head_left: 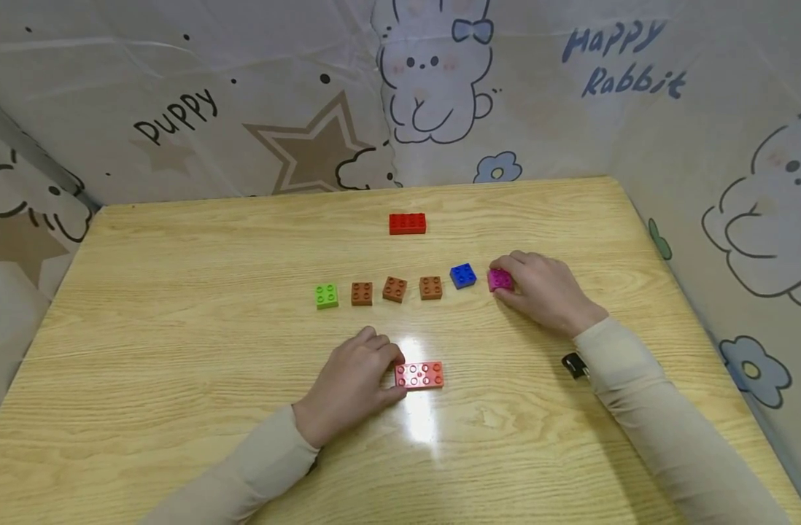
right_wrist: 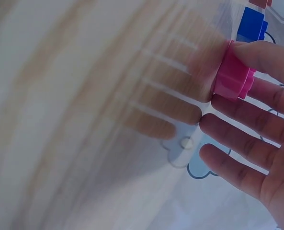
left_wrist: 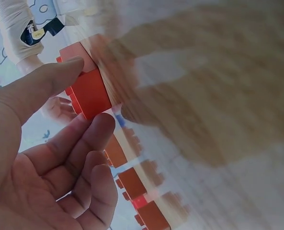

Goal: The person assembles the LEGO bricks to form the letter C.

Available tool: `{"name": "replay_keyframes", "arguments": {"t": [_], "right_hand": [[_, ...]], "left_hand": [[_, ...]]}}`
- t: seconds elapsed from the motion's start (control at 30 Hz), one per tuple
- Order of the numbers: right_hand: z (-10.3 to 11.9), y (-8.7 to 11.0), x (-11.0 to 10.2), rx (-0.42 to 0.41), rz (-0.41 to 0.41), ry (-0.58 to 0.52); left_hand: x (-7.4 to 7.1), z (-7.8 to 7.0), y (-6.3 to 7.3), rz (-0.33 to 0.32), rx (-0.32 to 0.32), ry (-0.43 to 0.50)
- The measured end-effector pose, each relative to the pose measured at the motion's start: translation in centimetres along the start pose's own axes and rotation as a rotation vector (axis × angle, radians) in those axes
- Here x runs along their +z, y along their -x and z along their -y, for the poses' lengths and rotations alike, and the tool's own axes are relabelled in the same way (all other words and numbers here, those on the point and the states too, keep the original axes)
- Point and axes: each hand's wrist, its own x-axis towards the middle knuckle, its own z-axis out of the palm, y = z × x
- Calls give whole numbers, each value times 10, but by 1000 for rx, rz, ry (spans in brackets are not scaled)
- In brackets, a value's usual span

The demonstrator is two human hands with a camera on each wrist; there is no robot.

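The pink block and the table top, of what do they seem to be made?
Pink block: probably hard plastic with a smooth finish; its even colour and moulded round studs suggest this. Table top: glossy wood or wood-print laminate; grain lines and a bright reflection show, but which of the two stays open.

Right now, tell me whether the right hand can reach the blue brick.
Probably yes: the right hand is close by, with only bare table between the blue brick and the pink brick it pinches, though it would likely need to release that first.
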Motion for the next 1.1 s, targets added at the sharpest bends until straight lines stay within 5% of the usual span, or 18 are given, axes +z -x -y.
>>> {"name": "replay_keyframes", "arguments": {"t": [0.37,1.1], "right_hand": [[6,5,-4,22,5,-9],[36,17,-16,-89,-54,-32]], "left_hand": [[0,-2,-4,42,-57,58],[2,-2,-7,4,-2,18]]}}
